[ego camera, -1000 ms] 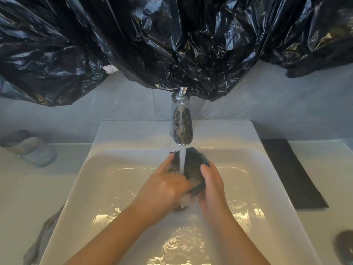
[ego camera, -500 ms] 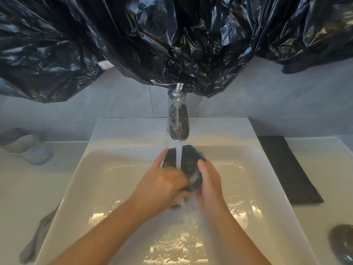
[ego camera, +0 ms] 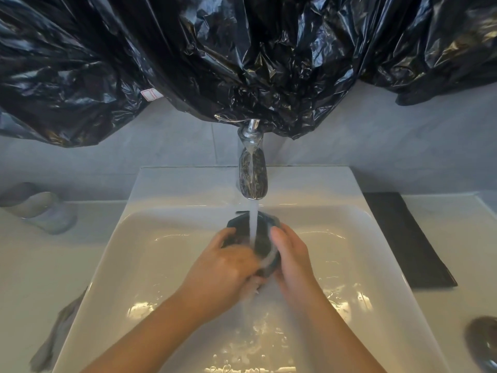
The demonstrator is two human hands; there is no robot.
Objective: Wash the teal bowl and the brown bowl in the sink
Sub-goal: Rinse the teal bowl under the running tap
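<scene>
Grey tiled wall behind, draped along the top with crumpled black plastic sheeting (ego camera: 242, 63); pale counter (ego camera: 32, 265) below with a white rectangular sink (ego camera: 166, 189) set in its middle. Small white label with red outline (ego camera: 151, 94) on the plastic near the upper left, its writing too small to read. No other text legible.

Chrome tap (ego camera: 252, 173) at the sink's back edge, running; stream of water (ego camera: 253, 224) falling straight onto the teal bowl (ego camera: 242, 227), held tilted over the basin just in front of the back wall of the sink. Left hand (ego camera: 226, 270) curled around the bowl's left and near side, fingers wrapped and pressed on it. Right hand (ego camera: 291, 257) clasped on the bowl's right rim, thumb up along the edge, fingers hidden behind. Both forearms reaching in from the near edge.

Brown bowl (ego camera: 484, 343) on the counter at the near right corner, well apart from the sink. Black mat (ego camera: 403, 238) along the sink's right edge. Pale cup (ego camera: 40, 211) lying on the counter's far left. Grey cloth (ego camera: 53, 335) by the sink's near-left edge. Basin open and wet left and right of the hands.
</scene>
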